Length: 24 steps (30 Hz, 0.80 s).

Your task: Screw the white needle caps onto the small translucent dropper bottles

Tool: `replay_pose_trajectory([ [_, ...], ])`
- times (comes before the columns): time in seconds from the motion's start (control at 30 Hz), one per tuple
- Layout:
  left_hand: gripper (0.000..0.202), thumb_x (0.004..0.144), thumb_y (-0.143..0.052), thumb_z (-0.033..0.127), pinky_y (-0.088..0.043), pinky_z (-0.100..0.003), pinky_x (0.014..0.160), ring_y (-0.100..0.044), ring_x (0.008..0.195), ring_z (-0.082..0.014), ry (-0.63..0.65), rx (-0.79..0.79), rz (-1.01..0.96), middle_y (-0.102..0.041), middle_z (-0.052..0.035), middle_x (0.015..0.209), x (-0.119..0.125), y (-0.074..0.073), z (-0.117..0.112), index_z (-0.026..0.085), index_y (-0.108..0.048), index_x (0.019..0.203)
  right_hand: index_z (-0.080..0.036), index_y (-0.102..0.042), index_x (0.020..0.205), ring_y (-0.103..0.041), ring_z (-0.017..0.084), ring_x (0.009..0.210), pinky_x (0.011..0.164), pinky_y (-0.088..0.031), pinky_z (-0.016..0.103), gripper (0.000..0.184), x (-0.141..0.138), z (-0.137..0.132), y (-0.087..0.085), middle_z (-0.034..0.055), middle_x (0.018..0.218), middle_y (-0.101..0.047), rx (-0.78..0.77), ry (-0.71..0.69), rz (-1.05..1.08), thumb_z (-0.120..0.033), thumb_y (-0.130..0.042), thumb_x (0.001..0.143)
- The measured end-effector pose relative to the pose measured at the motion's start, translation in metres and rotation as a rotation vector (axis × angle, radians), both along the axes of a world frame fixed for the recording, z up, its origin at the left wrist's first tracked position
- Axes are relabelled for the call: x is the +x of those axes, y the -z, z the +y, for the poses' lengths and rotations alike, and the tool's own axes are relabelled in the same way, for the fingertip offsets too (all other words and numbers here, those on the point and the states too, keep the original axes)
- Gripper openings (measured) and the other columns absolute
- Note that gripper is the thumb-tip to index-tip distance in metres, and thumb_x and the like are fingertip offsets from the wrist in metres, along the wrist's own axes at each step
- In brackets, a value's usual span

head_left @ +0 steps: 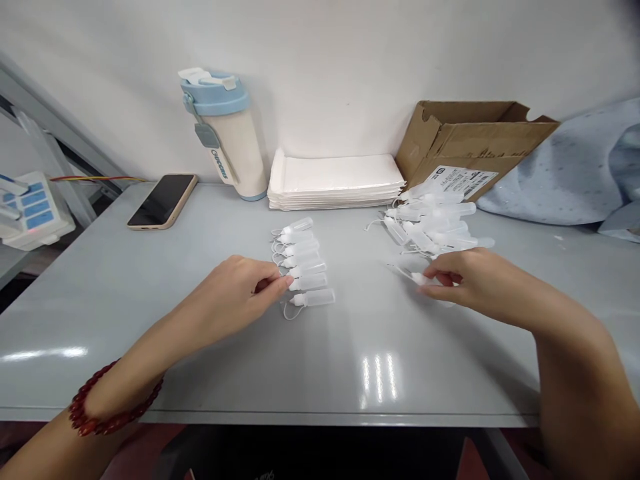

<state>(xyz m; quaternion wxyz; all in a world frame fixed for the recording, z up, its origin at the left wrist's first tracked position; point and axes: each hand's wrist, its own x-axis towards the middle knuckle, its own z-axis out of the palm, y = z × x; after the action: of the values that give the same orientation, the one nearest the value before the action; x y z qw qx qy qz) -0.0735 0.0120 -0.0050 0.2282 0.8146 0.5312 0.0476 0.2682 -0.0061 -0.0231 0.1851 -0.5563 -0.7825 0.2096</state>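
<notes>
Left hand (pixel 240 290): fingertips together against the row (pixel 305 263) just off them; grip, I cannot tell. Right hand (pixel 467 277): pinches one bottle (pixel 417 277), pile (pixel 435 220) just beyond its knuckles. Risk, as I judge: a nudge skews the row; a snag drags the pile along.

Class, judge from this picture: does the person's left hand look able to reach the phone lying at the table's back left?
Probably yes. The left hand sits by the row of small bottles, and only bare table lies between it and the phone.
</notes>
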Motion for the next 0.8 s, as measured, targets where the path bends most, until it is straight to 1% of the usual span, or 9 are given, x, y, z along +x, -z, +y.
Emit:
replay_pose_trajectory([
  [0.07, 0.045, 0.089, -0.044, 0.041, -0.020, -0.024, 0.044, -0.021, 0.047, -0.0089, -0.007, 0.005, -0.040, -0.024, 0.0041, 0.050, 0.002, 0.000, -0.002, 0.017, -0.028, 0.053, -0.021, -0.067, 0.071, -0.049, 0.012, 0.049, 0.047, -0.035, 0.027, 0.016, -0.014, -0.001, -0.007, 0.0001, 0.058, -0.057, -0.068, -0.052, -0.148, -0.036, -0.066, 0.078],
  [0.13, 0.039, 0.089, -0.045, 0.039, -0.025, -0.023, 0.045, -0.029, 0.048, -0.0086, 0.008, -0.006, -0.110, -0.034, 0.0045, 0.050, 0.004, -0.001, -0.004, 0.017, -0.042, 0.056, -0.020, -0.067, 0.078, -0.052, 0.014, 0.058, 0.054, -0.039, 0.027, 0.019, -0.031, -0.003, -0.013, 0.0014, 0.066, -0.059, -0.054, -0.096, -0.156, -0.037, -0.060, 0.082],
  [0.23, 0.024, 0.090, -0.047, 0.038, -0.034, -0.020, 0.050, -0.047, 0.056, -0.0092, 0.045, -0.055, -0.244, -0.055, 0.0045, 0.062, 0.010, -0.001, -0.009, 0.020, -0.060, 0.082, -0.020, -0.067, 0.090, -0.055, 0.013, 0.069, 0.060, -0.042, 0.026, 0.019, -0.055, -0.008, -0.015, 0.0029, 0.082, -0.060, -0.041, -0.173, -0.063, -0.035, -0.055, 0.086],
  [0.3, 0.024, 0.091, -0.048, 0.039, -0.037, -0.020, 0.052, -0.052, 0.061, -0.0098, 0.054, -0.070, -0.303, -0.061, 0.0039, 0.071, 0.014, 0.000, -0.013, 0.022, -0.061, 0.100, -0.020, -0.067, 0.094, -0.056, 0.012, 0.070, 0.061, -0.043, 0.025, 0.019, -0.067, -0.012, -0.011, 0.0033, 0.088, -0.059, -0.063, -0.225, 0.003, -0.032, -0.054, 0.088],
  [0.37, 0.028, 0.091, -0.048, 0.039, -0.039, -0.020, 0.055, -0.055, 0.064, -0.0101, 0.072, -0.069, -0.335, -0.063, 0.0030, 0.075, 0.018, 0.001, -0.016, 0.021, -0.060, 0.110, -0.019, -0.067, 0.096, -0.056, 0.011, 0.071, 0.064, -0.044, 0.024, 0.019, -0.076, -0.016, -0.006, 0.0036, 0.089, -0.058, -0.068, -0.268, 0.061, -0.030, -0.054, 0.088],
  [0.47, 0.026, 0.092, -0.047, 0.035, -0.040, -0.019, 0.058, -0.055, 0.065, -0.0094, 0.122, -0.050, -0.361, -0.064, 0.0025, 0.079, 0.022, 0.003, -0.020, 0.020, -0.061, 0.107, -0.017, -0.067, 0.098, -0.057, 0.011, 0.073, 0.066, -0.045, 0.024, 0.019, -0.085, -0.019, 0.001, 0.0046, 0.090, -0.059, -0.057, -0.330, 0.129, -0.028, -0.055, 0.088],
  [0.57, 0.019, 0.093, -0.045, 0.026, -0.039, -0.018, 0.058, -0.052, 0.063, -0.0077, 0.178, -0.006, -0.384, -0.062, 0.0035, 0.075, 0.023, 0.005, -0.023, 0.017, -0.062, 0.095, -0.016, -0.066, 0.097, -0.057, 0.012, 0.075, 0.066, -0.045, 0.023, 0.018, -0.088, -0.019, 0.004, 0.0052, 0.090, -0.059, -0.051, -0.363, 0.163, -0.027, -0.055, 0.088],
  [0.7, 0.021, 0.094, -0.044, 0.021, -0.037, -0.018, 0.059, -0.048, 0.061, -0.0068, 0.204, 0.043, -0.403, -0.056, 0.0040, 0.068, 0.022, 0.007, -0.023, 0.015, -0.060, 0.082, -0.016, -0.065, 0.096, -0.057, 0.012, 0.074, 0.065, -0.045, 0.024, 0.018, -0.089, -0.019, 0.004, 0.0053, 0.088, -0.061, -0.044, -0.350, 0.161, -0.028, -0.054, 0.089],
  [0.8, 0.022, 0.094, -0.042, 0.020, -0.037, -0.018, 0.061, -0.048, 0.062, -0.0070, 0.222, 0.056, -0.405, -0.056, 0.0037, 0.069, 0.021, 0.009, -0.022, 0.014, -0.060, 0.082, -0.016, -0.063, 0.096, -0.056, 0.012, 0.072, 0.064, -0.044, 0.024, 0.018, -0.091, -0.020, 0.003, 0.0043, 0.084, -0.062, -0.022, -0.328, 0.147, -0.028, -0.053, 0.089],
])
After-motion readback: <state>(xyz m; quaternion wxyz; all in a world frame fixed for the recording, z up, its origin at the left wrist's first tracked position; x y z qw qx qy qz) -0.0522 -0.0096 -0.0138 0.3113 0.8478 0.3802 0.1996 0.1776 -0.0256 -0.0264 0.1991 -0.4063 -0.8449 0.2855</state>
